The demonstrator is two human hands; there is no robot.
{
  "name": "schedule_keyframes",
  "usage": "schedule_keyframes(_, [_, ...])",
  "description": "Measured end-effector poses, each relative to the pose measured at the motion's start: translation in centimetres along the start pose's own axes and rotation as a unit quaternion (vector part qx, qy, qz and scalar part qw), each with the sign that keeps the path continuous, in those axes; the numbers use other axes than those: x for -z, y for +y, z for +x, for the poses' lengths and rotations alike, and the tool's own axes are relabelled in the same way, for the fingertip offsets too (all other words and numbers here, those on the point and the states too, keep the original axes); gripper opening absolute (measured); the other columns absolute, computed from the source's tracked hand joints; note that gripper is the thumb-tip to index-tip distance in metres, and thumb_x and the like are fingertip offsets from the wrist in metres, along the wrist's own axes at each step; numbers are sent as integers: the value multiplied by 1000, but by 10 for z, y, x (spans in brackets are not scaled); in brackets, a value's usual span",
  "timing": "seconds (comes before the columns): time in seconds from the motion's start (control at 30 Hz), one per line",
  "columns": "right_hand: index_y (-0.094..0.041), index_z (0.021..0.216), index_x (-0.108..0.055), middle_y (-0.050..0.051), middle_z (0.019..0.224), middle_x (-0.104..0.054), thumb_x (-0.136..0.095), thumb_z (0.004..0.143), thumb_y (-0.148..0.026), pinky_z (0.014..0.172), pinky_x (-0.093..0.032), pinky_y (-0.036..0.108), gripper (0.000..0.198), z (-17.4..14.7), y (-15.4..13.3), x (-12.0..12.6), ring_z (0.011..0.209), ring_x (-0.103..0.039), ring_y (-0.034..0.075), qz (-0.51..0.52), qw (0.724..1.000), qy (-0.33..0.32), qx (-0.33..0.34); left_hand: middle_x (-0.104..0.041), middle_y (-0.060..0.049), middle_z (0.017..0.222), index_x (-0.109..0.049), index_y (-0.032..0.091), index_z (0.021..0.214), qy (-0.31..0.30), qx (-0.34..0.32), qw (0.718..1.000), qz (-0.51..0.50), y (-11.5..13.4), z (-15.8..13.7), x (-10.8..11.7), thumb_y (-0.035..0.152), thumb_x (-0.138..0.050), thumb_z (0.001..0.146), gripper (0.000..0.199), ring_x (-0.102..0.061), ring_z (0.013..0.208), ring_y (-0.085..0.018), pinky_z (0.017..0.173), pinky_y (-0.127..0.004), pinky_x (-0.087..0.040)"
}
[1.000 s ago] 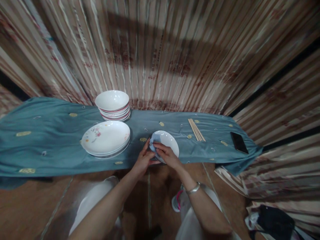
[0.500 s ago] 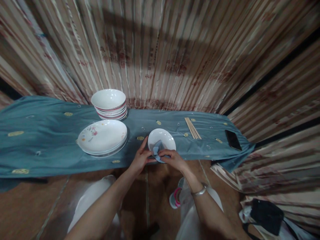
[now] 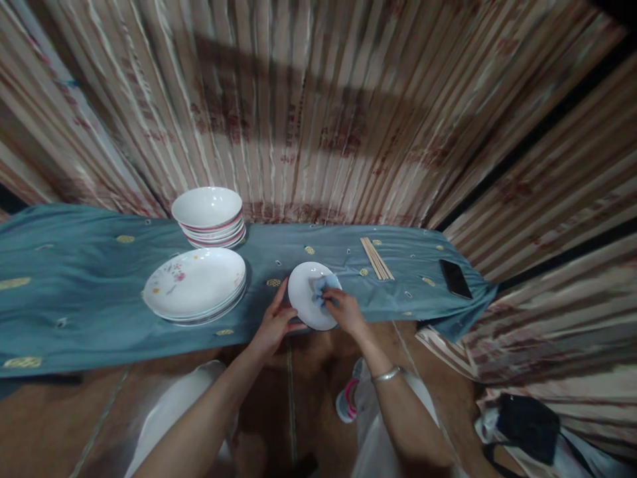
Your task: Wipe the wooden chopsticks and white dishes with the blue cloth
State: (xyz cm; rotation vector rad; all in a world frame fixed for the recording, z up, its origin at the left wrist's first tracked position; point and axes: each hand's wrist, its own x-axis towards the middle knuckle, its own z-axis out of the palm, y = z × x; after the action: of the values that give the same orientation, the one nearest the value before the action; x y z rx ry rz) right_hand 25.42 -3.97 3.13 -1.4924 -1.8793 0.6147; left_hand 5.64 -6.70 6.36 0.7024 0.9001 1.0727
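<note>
A small white plate (image 3: 304, 307) with a dark rim is at the front edge of the cloth-covered table. My left hand (image 3: 277, 320) grips its left rim, with the thumb on the rim and other fingers beside and under it. A light blue cloth (image 3: 321, 288) lies bunched on the right side of the plate's inner face. My right hand (image 3: 342, 309) pinches this cloth and presses it against the plate. The fingertips of my right hand are partly hidden in the cloth.
Left of the plate stand stacked oval flowered plates (image 3: 196, 282), with stacked white bowls (image 3: 208, 209) behind them. Several wooden chopsticks (image 3: 377, 259) and a black phone (image 3: 454, 278) lie to the right on the blue-green tablecloth (image 3: 279, 249). A patterned curtain (image 3: 279, 119) hangs behind.
My right hand has moved the cloth from the near part of the plate to its right side. The plate's face shows more now. The view has shifted slightly.
</note>
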Motion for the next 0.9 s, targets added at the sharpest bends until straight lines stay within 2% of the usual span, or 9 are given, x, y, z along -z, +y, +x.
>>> schedule_keyframes(0.23, [-20, 99, -67, 9, 110, -66, -45, 80, -16, 98, -42, 39, 29, 23, 4, -17, 107, -59, 21, 9, 999, 41, 26, -59, 3, 71, -23, 27, 146, 1, 3, 1000, -10, 1, -3, 0, 16, -68, 63, 95, -57, 71, -15, 69, -38, -56])
schedule_keyframes(0.53, [-24, 122, -60, 7, 138, -48, -45, 86, -26, 111, -29, 40, 38, 35, -7, -37, 128, -43, 20, 88, 995, -8, 50, -61, 2, 72, -22, 28, 147, -2, 9, 1000, -26, 0, -1, -1, 14, -65, 63, 95, -58, 69, -14, 69, -38, -56])
schedule_keyframes(0.7, [-24, 119, -62, 6, 139, -48, -45, 89, -34, 112, -28, 39, 36, 33, -21, -42, 129, -43, 19, 137, 986, -59, 69, -59, 5, 68, -21, 27, 147, -7, 1, 999, -40, -2, -1, 2, 14, -67, 63, 96, -56, 64, -12, 68, -37, -56])
schedule_keyframes(0.9, [-24, 107, -69, 5, 126, -60, -50, 87, -36, 105, -37, 39, 30, 18, -34, -36, 119, -54, 20, 201, 971, -107, 73, -60, 4, 70, -24, 27, 146, 3, 1, 999, -37, -4, 1, 4, 12, -65, 62, 94, -56, 61, -10, 64, -34, -57])
